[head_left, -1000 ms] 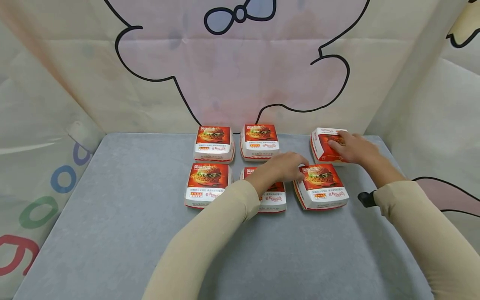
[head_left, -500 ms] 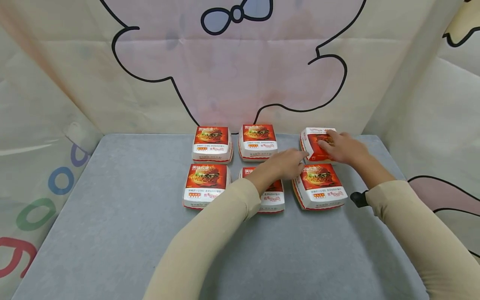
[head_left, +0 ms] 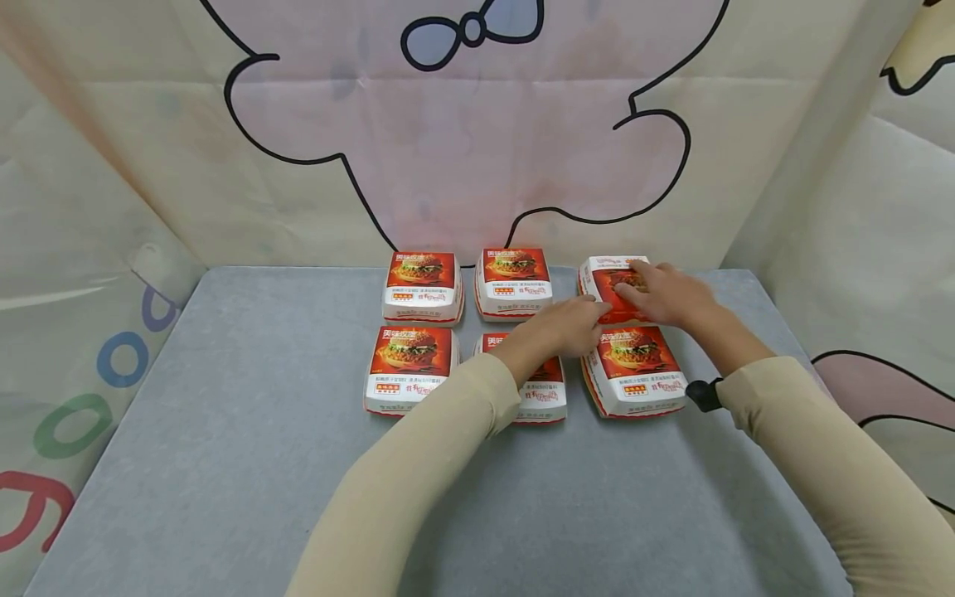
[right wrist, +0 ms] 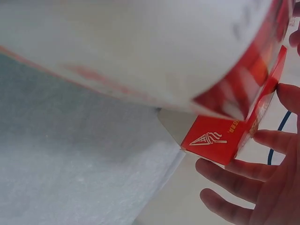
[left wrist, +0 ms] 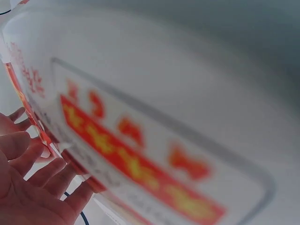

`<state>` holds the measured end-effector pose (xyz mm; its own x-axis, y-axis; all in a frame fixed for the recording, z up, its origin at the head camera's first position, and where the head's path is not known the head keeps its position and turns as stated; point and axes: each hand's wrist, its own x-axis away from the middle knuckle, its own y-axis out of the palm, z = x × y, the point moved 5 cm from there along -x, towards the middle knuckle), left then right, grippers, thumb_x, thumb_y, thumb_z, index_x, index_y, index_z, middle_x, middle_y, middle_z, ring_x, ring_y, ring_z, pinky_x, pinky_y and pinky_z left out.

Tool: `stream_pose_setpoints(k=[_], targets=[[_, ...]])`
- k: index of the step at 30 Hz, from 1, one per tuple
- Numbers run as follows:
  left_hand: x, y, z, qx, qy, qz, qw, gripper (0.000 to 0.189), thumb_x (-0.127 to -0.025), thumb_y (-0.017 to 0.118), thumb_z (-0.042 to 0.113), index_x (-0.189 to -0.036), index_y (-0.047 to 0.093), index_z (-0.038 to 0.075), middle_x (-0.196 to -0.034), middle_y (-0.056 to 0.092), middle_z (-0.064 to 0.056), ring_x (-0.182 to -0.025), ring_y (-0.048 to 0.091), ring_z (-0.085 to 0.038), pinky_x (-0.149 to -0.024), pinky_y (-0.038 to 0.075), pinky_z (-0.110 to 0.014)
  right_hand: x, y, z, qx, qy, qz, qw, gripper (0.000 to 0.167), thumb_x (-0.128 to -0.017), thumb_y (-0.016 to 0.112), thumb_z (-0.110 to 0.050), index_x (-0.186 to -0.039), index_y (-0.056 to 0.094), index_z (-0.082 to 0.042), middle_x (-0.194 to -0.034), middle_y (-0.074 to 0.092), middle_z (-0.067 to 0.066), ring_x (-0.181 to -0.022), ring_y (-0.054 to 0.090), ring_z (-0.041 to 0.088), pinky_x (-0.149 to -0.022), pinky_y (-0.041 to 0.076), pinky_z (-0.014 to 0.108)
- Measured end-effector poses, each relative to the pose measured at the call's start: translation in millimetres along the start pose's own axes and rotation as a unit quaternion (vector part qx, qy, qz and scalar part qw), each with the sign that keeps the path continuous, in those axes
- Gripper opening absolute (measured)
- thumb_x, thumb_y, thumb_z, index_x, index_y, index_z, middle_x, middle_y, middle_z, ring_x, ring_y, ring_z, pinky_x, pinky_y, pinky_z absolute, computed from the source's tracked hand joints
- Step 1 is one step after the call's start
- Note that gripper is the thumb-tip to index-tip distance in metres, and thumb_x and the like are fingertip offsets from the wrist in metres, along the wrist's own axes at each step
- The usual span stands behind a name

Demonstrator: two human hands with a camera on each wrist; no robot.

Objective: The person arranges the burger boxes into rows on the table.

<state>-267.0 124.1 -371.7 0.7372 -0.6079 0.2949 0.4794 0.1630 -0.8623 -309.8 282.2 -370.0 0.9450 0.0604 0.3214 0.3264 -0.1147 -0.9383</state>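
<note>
Six-pack aside, several red-and-white burger boxes stand in two rows in the head view. My right hand (head_left: 667,294) rests on the back right burger box (head_left: 608,286), its fingers and thumb spread over the red top. The right wrist view shows straight fingers (right wrist: 234,183) touching that box's red side (right wrist: 215,143). My left hand (head_left: 570,325) reaches over the front middle box (head_left: 540,402), its fingertips close to the back right box's left front corner. Beside it lies the front right box (head_left: 642,373). Whether the left fingers touch a box is hard to tell.
The back left box (head_left: 421,286) and back middle box (head_left: 515,283) stand near the rear wall sheet (head_left: 448,166). A front left box (head_left: 410,369) sits before them. Grey cloth covers the table (head_left: 224,464); patterned sheets rise at both sides.
My right hand has slid the back right box leftward, closer to the back middle box and above the front right one. My left hand has shifted slightly off the front right box.
</note>
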Motion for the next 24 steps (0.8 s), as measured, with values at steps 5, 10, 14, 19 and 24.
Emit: stream_pose_setpoints(k=[5,10,14,19,24], targets=[[0.1,0.0,-1.3,0.002,-0.003,-0.009,1.0,0.051,-0.107,0.043,0.029,-0.156,0.034,0.027,-0.161,0.03,0.005,-0.145,0.03,-0.011,-0.117,0.028,-0.036,-1.5,1.4,-5.0,-0.004,-0.006,-0.003,1.0,0.079,-0.1,0.042,-0.055,-0.155,0.023,-0.002,-0.145,0.03,0.039,-0.125,0.039,0.058,-0.093,0.04,0.071],[-0.1,0.4,-1.3,-0.005,-0.011,-0.019,0.9998,0.05,-0.107,0.042,0.03,-0.156,0.034,0.028,-0.164,0.022,0.006,-0.148,0.024,-0.01,-0.118,0.025,-0.036,-1.3,1.9,-9.5,-0.008,-0.014,-0.006,0.9998,0.077,-0.101,0.042,-0.054,-0.156,0.023,-0.003,-0.146,0.03,0.039,-0.126,0.038,0.058,-0.095,0.038,0.072],[-0.4,1.3,-1.6,-0.018,-0.016,-0.025,0.9994,0.05,-0.107,0.042,0.03,-0.156,0.034,0.027,-0.165,0.019,0.006,-0.149,0.021,-0.01,-0.119,0.023,-0.036,0.0,1.3,-13.4,-0.016,-0.02,-0.005,0.9996,0.077,-0.1,0.046,-0.052,-0.156,0.023,-0.003,-0.147,0.028,0.039,-0.128,0.035,0.058,-0.096,0.036,0.073],[-0.1,3.7,-1.8,-0.031,-0.017,-0.022,0.9991,0.051,-0.106,0.045,0.032,-0.155,0.036,0.027,-0.165,0.02,0.007,-0.148,0.025,-0.011,-0.118,0.026,-0.038,1.7,-0.8,-16.2,0.001,-0.01,0.005,0.9999,0.077,-0.099,0.046,-0.053,-0.153,0.027,-0.002,-0.143,0.032,0.038,-0.124,0.039,0.057,-0.093,0.039,0.073],[0.5,4.6,-0.9,-0.047,-0.013,-0.016,0.9987,0.05,-0.105,0.047,0.033,-0.154,0.039,0.026,-0.164,0.022,0.006,-0.147,0.029,-0.013,-0.117,0.028,-0.04,7.1,-6.4,-22.1,0.014,0.011,0.02,0.9996,0.076,-0.099,0.049,-0.051,-0.15,0.029,0.003,-0.139,0.038,0.039,-0.12,0.043,0.055,-0.09,0.042,0.069]])
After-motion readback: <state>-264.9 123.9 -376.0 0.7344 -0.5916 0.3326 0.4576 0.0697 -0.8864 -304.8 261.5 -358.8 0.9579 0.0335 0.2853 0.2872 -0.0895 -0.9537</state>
